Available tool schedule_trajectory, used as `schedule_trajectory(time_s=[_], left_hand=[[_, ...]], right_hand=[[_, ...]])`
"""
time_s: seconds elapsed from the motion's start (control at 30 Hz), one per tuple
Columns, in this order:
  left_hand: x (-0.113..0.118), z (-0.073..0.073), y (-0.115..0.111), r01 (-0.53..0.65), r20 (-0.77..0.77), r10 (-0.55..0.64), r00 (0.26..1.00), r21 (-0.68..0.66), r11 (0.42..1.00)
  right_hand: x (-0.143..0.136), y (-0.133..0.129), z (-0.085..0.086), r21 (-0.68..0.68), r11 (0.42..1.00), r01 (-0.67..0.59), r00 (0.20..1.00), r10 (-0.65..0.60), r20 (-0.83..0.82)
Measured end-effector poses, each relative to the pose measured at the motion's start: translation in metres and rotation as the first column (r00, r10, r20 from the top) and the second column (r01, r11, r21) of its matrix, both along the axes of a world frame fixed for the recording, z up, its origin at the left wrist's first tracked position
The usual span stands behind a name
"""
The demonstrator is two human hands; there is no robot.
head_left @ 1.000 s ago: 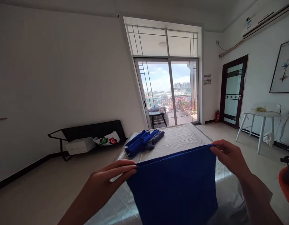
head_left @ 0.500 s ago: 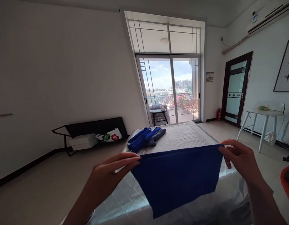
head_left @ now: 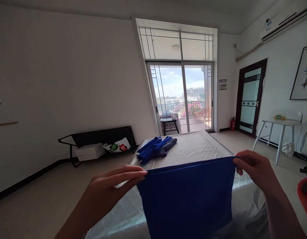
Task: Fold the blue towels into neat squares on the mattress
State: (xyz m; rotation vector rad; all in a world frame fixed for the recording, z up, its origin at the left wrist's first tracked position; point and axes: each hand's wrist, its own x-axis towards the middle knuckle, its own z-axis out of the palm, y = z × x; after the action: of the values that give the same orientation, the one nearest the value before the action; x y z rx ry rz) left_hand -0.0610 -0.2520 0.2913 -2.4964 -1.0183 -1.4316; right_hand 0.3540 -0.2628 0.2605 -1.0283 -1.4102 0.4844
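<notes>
My left hand [head_left: 118, 182] reaches in from near left, my right hand [head_left: 254, 167] from near right, forearms angled inward. Both hands pinched closed, thumb against fingers, on top corners of one blue cloth [head_left: 188, 199], hanging between them above near part of silvery covered surface [head_left: 193, 144]. One bundle of folded fabric [head_left: 153, 149] at far left on surface. One white stool [head_left: 280, 122], far right.

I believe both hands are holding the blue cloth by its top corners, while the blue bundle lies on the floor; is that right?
Not quite: the head view shows the blue bundle lying on the silver cover. Both hands, left and right, do hold the blue cloth by its top corners.
</notes>
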Motion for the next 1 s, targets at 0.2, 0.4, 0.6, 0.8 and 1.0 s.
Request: schedule_trajectory(time_s=[0.2, 0.4, 0.6, 0.8, 1.0], left_hand=[[0.001, -0.001, 0.017, 0.004, -0.023, -0.006, 1.0, -0.094, 0.996], [0.007, -0.012, 0.043, 0.062, -0.057, -0.072, 0.996, -0.165, 0.984], [0.007, -0.012, 0.038, 0.098, -0.07, -0.114, 0.991, -0.199, 0.975], [0.01, -0.012, 0.033, 0.146, -0.038, -0.158, 0.987, -0.216, 0.965], [0.03, -0.008, 0.011, 0.316, 0.002, -0.329, 0.944, -0.282, 0.906]], right_hand=[[-0.004, 0.002, -0.003, -0.014, 0.999, 0.034, 0.999, -0.034, 0.011], [-0.011, 0.015, -0.002, -0.045, 0.999, 0.019, 1.0, -0.02, -0.006], [-0.01, 0.008, 0.0, -0.024, 0.996, 0.084, 0.996, -0.084, -0.012], [-0.006, 0.01, -0.003, 0.045, 0.993, 0.109, 0.994, -0.109, -0.014], [0.006, 0.004, -0.006, 0.093, 0.952, 0.291, 0.956, -0.285, -0.078]])
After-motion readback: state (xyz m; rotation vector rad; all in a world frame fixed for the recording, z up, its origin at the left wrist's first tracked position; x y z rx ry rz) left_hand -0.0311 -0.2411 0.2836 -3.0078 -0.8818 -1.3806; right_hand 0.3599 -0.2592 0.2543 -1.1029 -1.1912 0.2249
